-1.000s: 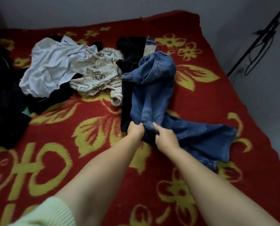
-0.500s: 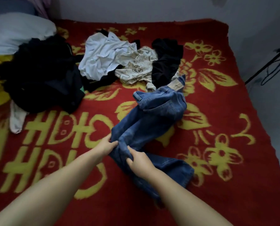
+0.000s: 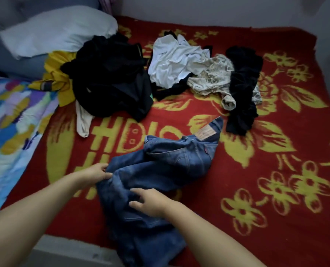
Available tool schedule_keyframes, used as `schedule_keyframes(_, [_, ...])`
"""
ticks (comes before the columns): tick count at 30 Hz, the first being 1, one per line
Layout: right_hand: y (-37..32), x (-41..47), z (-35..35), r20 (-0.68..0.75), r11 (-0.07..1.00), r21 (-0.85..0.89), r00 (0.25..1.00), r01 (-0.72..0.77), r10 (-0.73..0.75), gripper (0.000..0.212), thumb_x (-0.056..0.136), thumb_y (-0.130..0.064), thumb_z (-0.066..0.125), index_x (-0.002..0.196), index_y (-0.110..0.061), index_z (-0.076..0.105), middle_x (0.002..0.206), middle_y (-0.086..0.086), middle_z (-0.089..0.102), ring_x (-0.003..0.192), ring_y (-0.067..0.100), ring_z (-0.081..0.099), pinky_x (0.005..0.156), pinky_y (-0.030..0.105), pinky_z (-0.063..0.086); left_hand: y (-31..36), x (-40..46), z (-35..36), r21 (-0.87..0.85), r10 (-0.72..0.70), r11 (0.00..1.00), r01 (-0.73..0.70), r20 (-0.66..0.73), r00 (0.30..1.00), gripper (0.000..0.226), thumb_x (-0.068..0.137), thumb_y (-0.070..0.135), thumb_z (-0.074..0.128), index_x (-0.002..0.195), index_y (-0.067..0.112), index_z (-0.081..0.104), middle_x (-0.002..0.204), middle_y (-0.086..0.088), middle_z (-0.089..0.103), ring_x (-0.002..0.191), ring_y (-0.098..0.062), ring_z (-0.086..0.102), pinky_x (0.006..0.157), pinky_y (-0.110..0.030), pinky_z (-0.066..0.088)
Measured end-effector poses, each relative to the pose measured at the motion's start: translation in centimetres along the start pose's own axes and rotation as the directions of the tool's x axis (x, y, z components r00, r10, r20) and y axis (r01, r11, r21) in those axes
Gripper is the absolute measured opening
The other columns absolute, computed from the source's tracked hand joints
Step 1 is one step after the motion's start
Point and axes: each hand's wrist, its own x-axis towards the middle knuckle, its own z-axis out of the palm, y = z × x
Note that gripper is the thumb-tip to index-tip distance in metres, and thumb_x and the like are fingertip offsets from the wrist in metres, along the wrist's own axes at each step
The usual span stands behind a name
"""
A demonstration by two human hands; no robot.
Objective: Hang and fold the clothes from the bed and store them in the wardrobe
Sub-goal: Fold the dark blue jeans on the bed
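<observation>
Jeans (image 3: 160, 170): blue, crumpled, lying on the near part of the bed, with the waist end and a tan patch pointing away and the legs running down past the near edge.
Left hand (image 3: 94, 175): at the left side of the jeans, fingertips pinching a fold of the blue cloth; grip narrow, holding the jeans.
Right hand (image 3: 150, 202): on top of the jeans leg, fingers spread and only a little bent, pressing on the cloth; grip wide, not closed round anything.
Bed cover (image 3: 275, 180): red with big yellow flowers and yellow signs, under all the clothes.
Black pile (image 3: 110, 79): big heap of dark clothes, far left of the jeans, well apart from them.
Yellow cloth (image 3: 56, 74): peeking out from under the left side of the black pile.
White shirt (image 3: 175, 60): crumpled, just right of the black pile.
Cream top with pattern (image 3: 212, 78): touching the right side of the white shirt.
Long black cloth (image 3: 243, 89): lying over the right side of the cream top, stretching toward the jeans but not touching them.
Cream sock-like piece (image 3: 83, 120): sticking out below the black pile.
Pillow (image 3: 58, 29): white, at the far left corner.
Bright blanket (image 3: 10, 124): blue, purple and yellow, along the left side.
</observation>
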Motion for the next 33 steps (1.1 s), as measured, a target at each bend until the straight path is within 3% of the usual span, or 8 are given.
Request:
schedule_keyframes(7, [5.5,1.2,-4.0,-0.330,0.975,0.017,0.919,-0.223,0.216,0.029,0.093,-0.021,0.048,0.115,-0.020,0.067,0.112,0.005,0.070,0.107,0.025,0.063,0.090,0.031,0.048,0.1,3.8,-5.3,0.437,0.004,0.894,0.096,-0.223,0.975,0.037,0.087,0.018,0.057,0.121,0.005,0.056,0.124,-0.018,0.059,0.106,-0.031,0.059,0.084,-0.034,0.048])
schedule_keyframes(15, [13.4,4.5,-11.8,-0.613,0.957,-0.113,0.777,-0.269,0.146,0.032,0.088,-0.006,0.052,0.118,-0.011,0.063,0.123,0.007,0.059,0.114,0.029,0.053,0.090,0.036,0.044,11.7,11.8,2.9,0.458,0.454,0.825,-0.331,-0.189,0.871,0.054,0.095,0.019,0.048,0.146,0.009,0.033,0.151,-0.011,0.034,0.139,-0.025,0.031,0.114,-0.039,0.026])
schedule_keyframes(19, [16.3,9.0,-16.4,-0.551,0.889,-0.316,0.827,-0.331,0.113,0.058,0.086,0.001,0.047,0.141,-0.015,0.042,0.148,0.008,0.038,0.135,0.027,0.035,0.109,0.042,0.034,13.4,16.1,3.8,0.611,0.343,0.732,-0.302,0.053,0.938,0.063,0.091,0.014,0.046,0.150,0.020,0.024,0.152,-0.009,0.033,0.140,-0.025,0.030,0.116,-0.048,0.020])
schedule_keyframes(23, [18.3,12.4,-18.0,-0.230,0.736,-0.500,0.889,-0.457,0.396,0.084,0.091,-0.012,0.046,0.152,-0.030,-0.008,0.161,0.008,-0.001,0.148,0.026,-0.007,0.112,0.063,-0.002,10.8,18.3,4.8,0.685,0.153,0.684,-0.252,0.203,0.967,0.071,0.087,0.034,0.050,0.149,0.031,0.017,0.150,-0.004,0.035,0.139,-0.028,0.029,0.112,-0.062,0.006])
schedule_keyframes(25, [18.3,12.7,-17.3,-0.108,0.655,-0.618,0.872,-0.435,0.477,0.089,0.089,-0.022,0.050,0.151,-0.031,-0.013,0.156,0.014,0.014,0.145,0.030,0.008,0.106,0.070,-0.006,9.6,17.9,5.2,0.703,0.155,0.659,-0.266,0.220,0.963,0.073,0.083,0.044,0.055,0.147,0.031,0.021,0.143,-0.005,0.042,0.134,-0.028,0.034,0.111,-0.063,0.010])
schedule_keyframes(28, [17.6,11.4,-16.3,-0.114,0.556,-0.753,0.902,-0.352,0.416,0.070,0.087,-0.032,0.057,0.145,-0.022,0.020,0.135,0.014,0.042,0.128,0.032,0.039,0.107,0.067,0.014,9.2,16.1,5.1,0.779,0.311,0.539,-0.321,0.169,0.935,0.066,0.079,0.055,0.063,0.131,0.023,0.038,0.125,-0.005,0.056,0.117,-0.028,0.050,0.099,-0.048,0.034])
schedule_keyframes(30, [16.7,9.2,-16.7,-0.200,0.600,-0.736,0.947,-0.314,0.250,0.043,0.090,-0.026,0.054,0.130,-0.018,0.037,0.120,0.011,0.051,0.111,0.031,0.051,0.089,0.046,0.039,9.3,13.9,4.1,0.807,0.435,0.482,-0.341,0.117,0.893,0.058,0.080,0.057,0.064,0.118,0.018,0.043,0.113,-0.005,0.062,0.102,-0.028,0.058,0.080,-0.039,0.044])
schedule_keyframes(33, [15.0,5.5,-18.1,-0.261,0.720,-0.639,0.957,-0.271,0.129,0.025,0.093,-0.029,0.051,0.115,-0.017,0.048,0.109,0.007,0.056,0.099,0.030,0.056,0.065,0.033,0.037,9.7,10.3,2.4,0.799,0.471,0.469,-0.377,0.135,0.872,0.050,0.084,0.055,0.060,0.117,0.019,0.049,0.107,-0.003,0.064,0.098,-0.027,0.060,0.068,-0.033,0.043])
